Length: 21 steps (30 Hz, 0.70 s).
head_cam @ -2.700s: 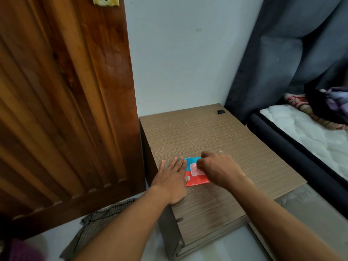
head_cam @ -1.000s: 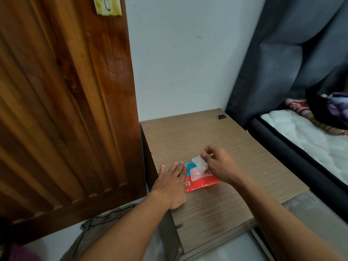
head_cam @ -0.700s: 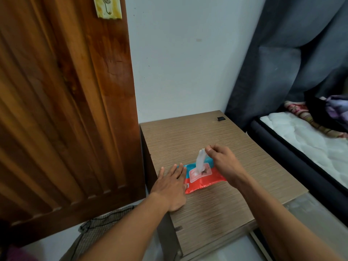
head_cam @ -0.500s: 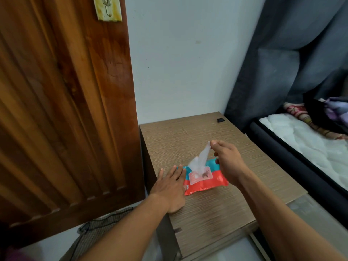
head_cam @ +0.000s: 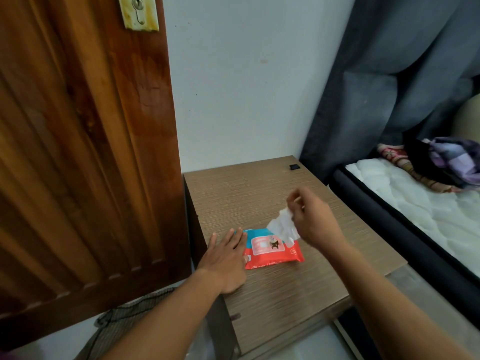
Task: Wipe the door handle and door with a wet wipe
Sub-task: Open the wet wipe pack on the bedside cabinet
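A red and blue pack of wet wipes [head_cam: 272, 252] lies flat on a low wooden cabinet [head_cam: 259, 193]. My left hand [head_cam: 227, 258] presses flat on the pack's left end, fingers spread. My right hand [head_cam: 309, 219] is raised just above the pack and pinches a crumpled white wet wipe [head_cam: 283, 227], which hangs clear of the pack's opening. The brown wooden door [head_cam: 78, 152] stands at the left, with a worn brass lock plate [head_cam: 139, 13] at its top edge. No handle lever shows in the view.
A white wall rises behind the cabinet. A small black item [head_cam: 294, 166] sits at the cabinet's back right corner. A dark curtain [head_cam: 389, 74] and a bed with a white mattress [head_cam: 428, 203] fill the right. A checked cloth [head_cam: 124, 323] lies on the floor by the door.
My right hand peeled open the pack's flap, then pulled a white wipe up and out to the right. The left hand has stayed pressed on the pack. The view has tilted up a little.
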Tool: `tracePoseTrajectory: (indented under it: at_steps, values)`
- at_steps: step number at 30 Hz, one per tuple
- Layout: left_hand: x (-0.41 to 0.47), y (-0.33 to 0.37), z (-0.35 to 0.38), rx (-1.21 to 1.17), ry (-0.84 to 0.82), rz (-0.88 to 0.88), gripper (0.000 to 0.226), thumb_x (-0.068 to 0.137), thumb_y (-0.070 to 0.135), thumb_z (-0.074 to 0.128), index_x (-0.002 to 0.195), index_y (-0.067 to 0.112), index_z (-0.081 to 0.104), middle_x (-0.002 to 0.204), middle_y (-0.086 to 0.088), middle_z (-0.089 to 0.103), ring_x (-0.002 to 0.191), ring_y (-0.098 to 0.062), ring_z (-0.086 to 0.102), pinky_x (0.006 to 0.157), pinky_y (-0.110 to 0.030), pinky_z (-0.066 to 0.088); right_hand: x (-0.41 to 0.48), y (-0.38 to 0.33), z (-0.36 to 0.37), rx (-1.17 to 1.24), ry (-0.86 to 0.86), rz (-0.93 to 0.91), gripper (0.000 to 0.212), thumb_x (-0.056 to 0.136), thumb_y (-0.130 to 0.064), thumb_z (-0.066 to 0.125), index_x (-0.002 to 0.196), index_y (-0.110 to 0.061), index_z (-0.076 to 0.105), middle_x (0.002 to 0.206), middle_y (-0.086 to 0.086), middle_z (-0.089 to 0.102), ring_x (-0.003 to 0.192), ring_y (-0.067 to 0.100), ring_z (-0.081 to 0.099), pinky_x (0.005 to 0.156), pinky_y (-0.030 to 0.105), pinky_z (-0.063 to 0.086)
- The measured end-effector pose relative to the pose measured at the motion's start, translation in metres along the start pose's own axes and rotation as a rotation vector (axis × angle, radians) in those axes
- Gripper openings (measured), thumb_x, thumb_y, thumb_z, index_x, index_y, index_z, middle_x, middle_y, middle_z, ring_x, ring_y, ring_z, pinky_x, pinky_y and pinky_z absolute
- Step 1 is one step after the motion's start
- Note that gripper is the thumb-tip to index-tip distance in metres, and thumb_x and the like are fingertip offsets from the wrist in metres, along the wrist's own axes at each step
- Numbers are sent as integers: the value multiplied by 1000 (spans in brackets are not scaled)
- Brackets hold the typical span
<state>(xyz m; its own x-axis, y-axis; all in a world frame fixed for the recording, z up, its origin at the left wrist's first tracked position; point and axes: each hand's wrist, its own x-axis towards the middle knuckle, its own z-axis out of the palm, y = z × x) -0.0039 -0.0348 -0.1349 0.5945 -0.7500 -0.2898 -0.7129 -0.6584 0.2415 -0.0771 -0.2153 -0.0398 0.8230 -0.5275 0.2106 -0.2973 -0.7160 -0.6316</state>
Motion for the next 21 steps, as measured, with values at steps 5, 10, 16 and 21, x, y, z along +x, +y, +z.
tracePoseTrajectory:
  at_steps: [5,10,16,21]
  values:
    - [2,0,2,-23,23,16,68,106,42,27,157,19,-11,166,1,-14,151,-16,-19,122,-52,-8,-23,26,39,-324,-201,-44,9,89,-20,54,94,-17,61,100,7,65,92,25,59,70,28,37]
    - [2,-2,4,-40,41,24,66,107,41,26,158,19,-10,166,2,-14,151,-15,-19,122,-51,-10,-27,19,59,-327,-180,-31,16,80,-31,64,87,-17,63,96,5,63,89,24,59,76,35,47]
    - [0,-4,3,-118,85,23,67,106,38,30,158,19,-7,167,2,-8,151,-13,-14,123,-49,-9,-23,8,70,-337,-167,21,29,75,-36,67,90,-12,62,100,6,63,89,25,59,71,34,46]
    - [0,-6,2,-179,109,28,63,105,37,36,159,21,7,168,1,-1,153,-14,-9,123,-49,-8,-22,5,68,-303,-219,39,18,82,-27,64,94,-13,65,105,8,64,95,25,59,74,31,42]
